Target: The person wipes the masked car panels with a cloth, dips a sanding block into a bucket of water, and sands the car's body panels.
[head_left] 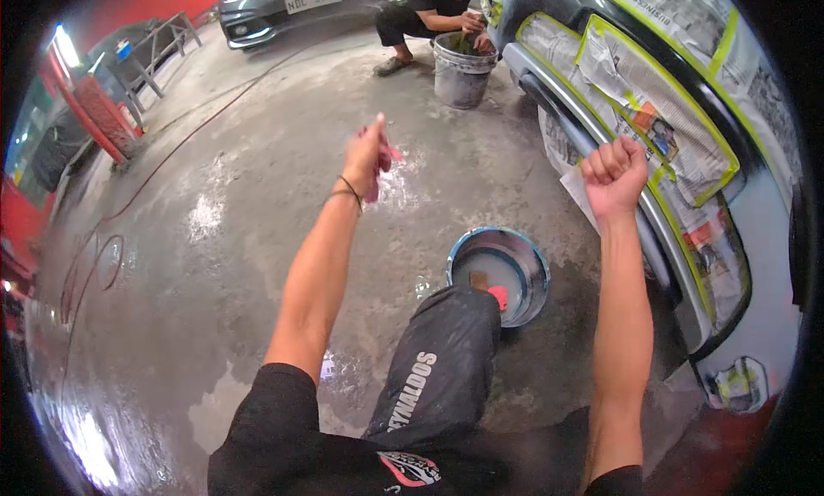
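My left hand (369, 159) is raised over the wet floor, its fingers closed on a pink cloth-like piece (393, 154) that shows at its edge; motion blurs it a little. A dark band circles that wrist. My right hand (614, 174) is a closed fist in front of the newspaper-masked car side (665, 127), its fingers curled in; what it holds, if anything, is hidden. Beside my knee, a blue-rimmed basin (542, 277) stands on the floor with cloudy water, a brown block (478, 280) and a pink-red piece (499, 297) in it.
A co-worker (429, 20) crouches ahead with both hands at a white bucket (462, 80). A grey car (283, 11) is parked behind. A thin red hose (172, 157) runs along the wet concrete floor (283, 161) at left, near a metal stand (159, 63).
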